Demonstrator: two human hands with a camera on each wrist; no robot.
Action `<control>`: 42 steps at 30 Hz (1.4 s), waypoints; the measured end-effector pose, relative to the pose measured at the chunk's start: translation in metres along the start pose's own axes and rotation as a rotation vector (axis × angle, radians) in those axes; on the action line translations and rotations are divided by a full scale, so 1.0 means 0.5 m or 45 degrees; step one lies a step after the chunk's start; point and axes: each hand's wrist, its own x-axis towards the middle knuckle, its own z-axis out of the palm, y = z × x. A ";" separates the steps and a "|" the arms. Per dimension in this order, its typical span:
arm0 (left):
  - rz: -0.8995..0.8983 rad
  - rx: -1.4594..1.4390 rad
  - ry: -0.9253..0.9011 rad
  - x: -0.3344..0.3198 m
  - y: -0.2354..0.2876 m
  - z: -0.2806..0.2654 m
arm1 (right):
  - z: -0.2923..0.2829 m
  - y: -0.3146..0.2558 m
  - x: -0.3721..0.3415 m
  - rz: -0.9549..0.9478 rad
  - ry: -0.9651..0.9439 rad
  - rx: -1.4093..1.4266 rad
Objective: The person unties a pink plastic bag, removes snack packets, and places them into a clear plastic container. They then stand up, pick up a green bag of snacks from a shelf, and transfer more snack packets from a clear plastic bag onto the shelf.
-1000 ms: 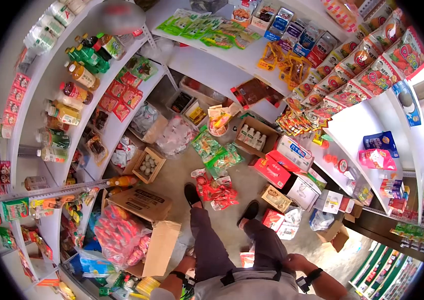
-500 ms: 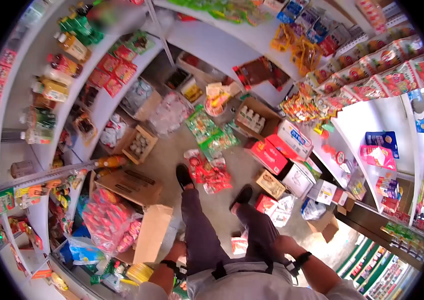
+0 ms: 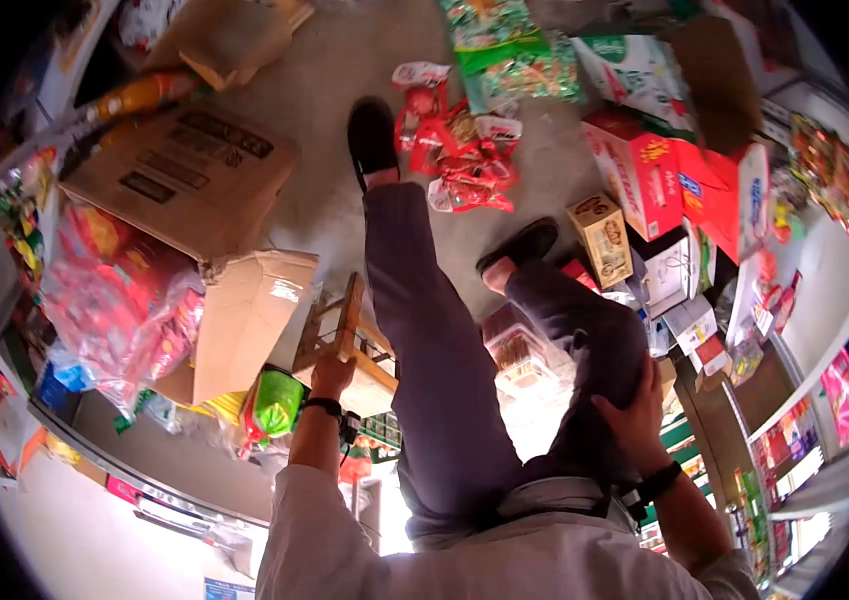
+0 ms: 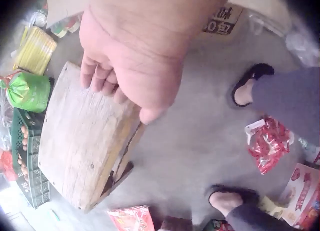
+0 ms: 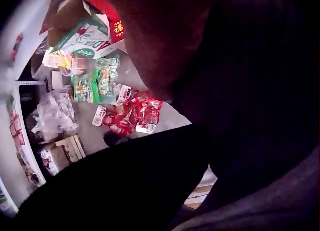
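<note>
In the head view my left hand [image 3: 333, 374] is out to the left of my legs, at the edge of a low wooden stool [image 3: 373, 375]. The left wrist view shows the left hand [image 4: 132, 66] with its fingers bent at the near edge of the pale, worn seat [image 4: 82, 141] and its thumb along the side. My right hand [image 3: 633, 415] rests on my bent right leg [image 3: 595, 350], thumb and fingers spread over the dark trousers. In the right wrist view that hand is mostly dark.
Red snack packets [image 3: 460, 150] and green bags [image 3: 510, 50] lie on the floor ahead. Cardboard boxes [image 3: 185, 160] and a plastic-wrapped red bundle [image 3: 120, 300] stand at left. A red carton [image 3: 635, 175] and small boxes line the right. A green crate [image 4: 32, 161] sits beyond the stool.
The head view has tipped down towards my body. My left hand has gone from beside my thigh out to the stool. My right hand stays on my right leg, which is now more bent.
</note>
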 end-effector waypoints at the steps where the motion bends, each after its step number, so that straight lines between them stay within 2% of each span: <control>1: -0.033 0.112 0.220 0.016 0.005 0.017 | -0.002 -0.012 0.018 -0.041 0.019 -0.021; 2: -0.187 0.005 0.157 0.024 0.018 -0.005 | -0.001 -0.020 0.038 -0.063 0.020 -0.029; 3: -0.125 -0.012 0.347 0.019 0.048 -0.041 | -0.001 -0.026 0.058 -0.084 0.028 -0.035; 5: -0.094 0.046 0.443 0.045 0.061 -0.044 | -0.008 -0.045 0.082 -0.039 0.004 -0.072; 6: -0.128 0.116 0.362 0.061 0.049 -0.045 | -0.009 -0.042 0.091 -0.071 -0.005 -0.096; 7: -0.268 0.068 0.117 0.094 0.031 -0.032 | -0.008 -0.036 0.095 -0.105 -0.006 -0.107; 9: -0.221 0.034 -0.021 0.129 0.021 -0.022 | -0.005 -0.044 0.111 -0.117 0.002 -0.111; 13: -0.129 0.079 -0.072 0.156 0.046 -0.035 | -0.007 -0.075 0.114 -0.034 0.027 -0.014; 17: -0.040 0.155 -0.090 0.161 0.094 -0.116 | -0.005 -0.085 0.116 0.020 0.107 0.112; 22: 0.095 0.277 -0.085 0.167 0.180 -0.248 | -0.003 -0.097 0.161 0.157 0.288 0.328; 26: 0.201 0.395 -0.051 0.177 0.242 -0.334 | 0.039 -0.083 0.200 0.282 0.521 0.514; 34: 0.476 0.550 0.089 0.264 0.326 -0.406 | 0.163 -0.099 0.250 0.356 1.034 0.563; 35: 0.507 0.567 0.105 0.268 0.320 -0.408 | 0.172 -0.110 0.243 0.281 1.132 0.593; 39: 0.590 0.654 0.161 0.264 0.300 -0.418 | 0.200 -0.133 0.191 0.244 1.283 0.610; 42: 0.677 0.698 0.219 0.241 0.312 -0.435 | 0.201 -0.134 0.134 0.168 1.288 0.559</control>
